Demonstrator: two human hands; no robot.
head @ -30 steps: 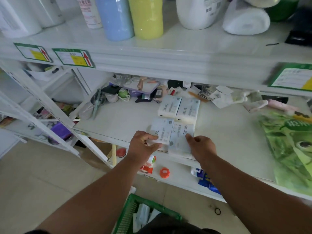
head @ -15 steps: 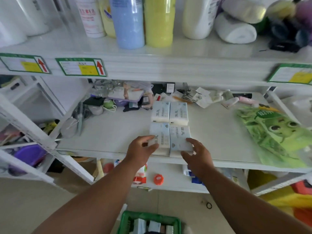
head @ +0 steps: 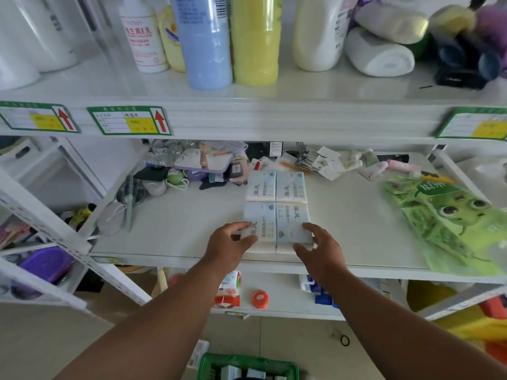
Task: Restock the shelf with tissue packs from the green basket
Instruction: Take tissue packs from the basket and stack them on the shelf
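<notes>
Four pale blue-and-white tissue packs lie in a two-by-two block on the middle shelf (head: 175, 237). The rear pair (head: 275, 186) sits against the clutter. The front left pack (head: 260, 223) and front right pack (head: 292, 224) lie near the shelf's front edge. My left hand (head: 229, 242) grips the near left corner of the front left pack, thumb on top. My right hand (head: 319, 248) rests against the near right corner of the front right pack, fingers spread. The green basket (head: 208, 366) stands on the floor below, with more packs inside, partly cut off.
Small clutter, a hairbrush (head: 129, 198) and a mirror line the back of the shelf. A green cartoon bag (head: 450, 223) lies at the right. Bottles (head: 208, 42) and rolled towels (head: 381, 54) fill the upper shelf. Tape rolls (head: 259, 298) sit on the lower shelf.
The two front packs now lie flat and squared against the rear pair. My right hand has slid off the pack's top to its corner with fingers spread; the left keeps its grip.
</notes>
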